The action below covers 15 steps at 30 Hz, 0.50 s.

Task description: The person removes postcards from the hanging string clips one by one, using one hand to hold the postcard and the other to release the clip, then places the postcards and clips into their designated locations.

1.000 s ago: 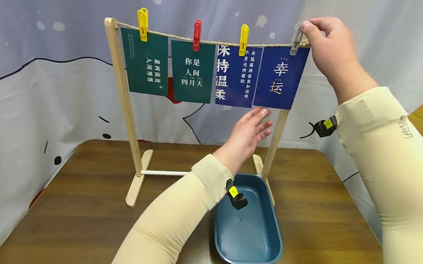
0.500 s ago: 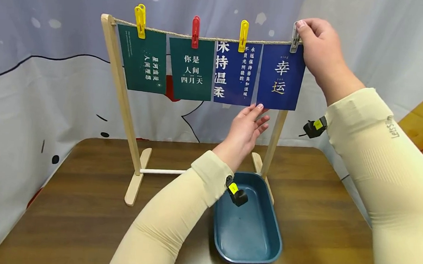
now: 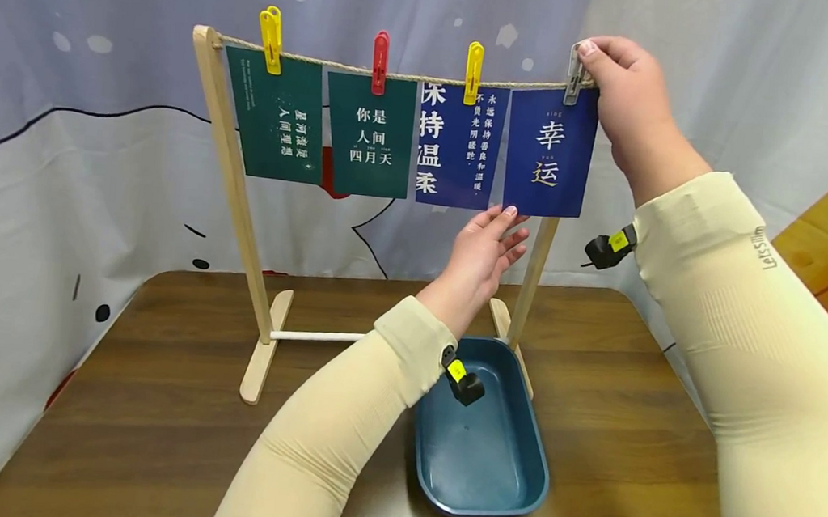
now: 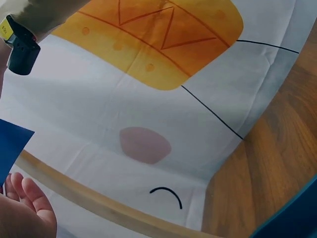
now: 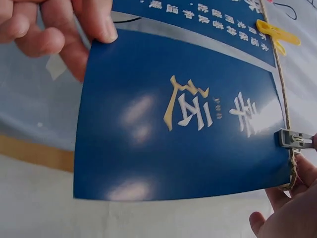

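My left hand (image 3: 479, 251) pinches the lower left corner of a blue card (image 3: 561, 193) with white and gold characters. In the right wrist view its thumb lies on the card's front, with other fingers behind the edge. At the top, a grey clothespin (image 3: 573, 80) clips this card to a rope line (image 3: 518, 86). My right hand (image 3: 634, 97) grips the clothespin's upper end between thumb and finger. Left of it hang another blue card (image 3: 457, 177) under a yellow clothespin (image 3: 474, 68), and two green cards (image 3: 371, 178) under red and yellow clothespins.
A wooden stand (image 3: 228, 163) carries the rope, with feet on the brown table (image 3: 152, 433). Below my left hand a blue basin (image 3: 474, 458) stands by the stand's right foot. Behind is a printed curtain (image 3: 98, 185).
The left thumb has moved onto the blue card's lower corner. The card's bottom has swung right, opening a thin gap from the neighbouring card. The right hand stays at the grey clothespin.
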Each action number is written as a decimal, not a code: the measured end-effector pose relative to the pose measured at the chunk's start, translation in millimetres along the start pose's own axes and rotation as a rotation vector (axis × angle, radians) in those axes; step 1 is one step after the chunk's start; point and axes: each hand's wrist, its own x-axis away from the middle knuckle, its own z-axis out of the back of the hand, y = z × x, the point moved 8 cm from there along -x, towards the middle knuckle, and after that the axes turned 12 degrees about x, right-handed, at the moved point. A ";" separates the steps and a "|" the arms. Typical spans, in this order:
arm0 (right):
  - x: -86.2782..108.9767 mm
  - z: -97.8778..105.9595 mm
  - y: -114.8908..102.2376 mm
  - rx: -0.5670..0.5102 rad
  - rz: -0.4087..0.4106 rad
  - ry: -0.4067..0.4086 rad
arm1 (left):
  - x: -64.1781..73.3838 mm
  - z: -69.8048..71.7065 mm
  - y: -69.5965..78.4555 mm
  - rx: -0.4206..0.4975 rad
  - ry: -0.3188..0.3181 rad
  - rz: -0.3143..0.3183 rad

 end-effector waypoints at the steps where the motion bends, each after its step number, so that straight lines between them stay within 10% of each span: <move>1: -0.4 0.3 0.1 -0.029 -0.008 0.003 | -0.3 -0.2 0.3 -0.003 -0.003 -0.001; 15: -2.1 6.5 2.8 -0.294 -0.103 0.102 | 0.7 12.4 2.8 -0.066 0.014 -0.012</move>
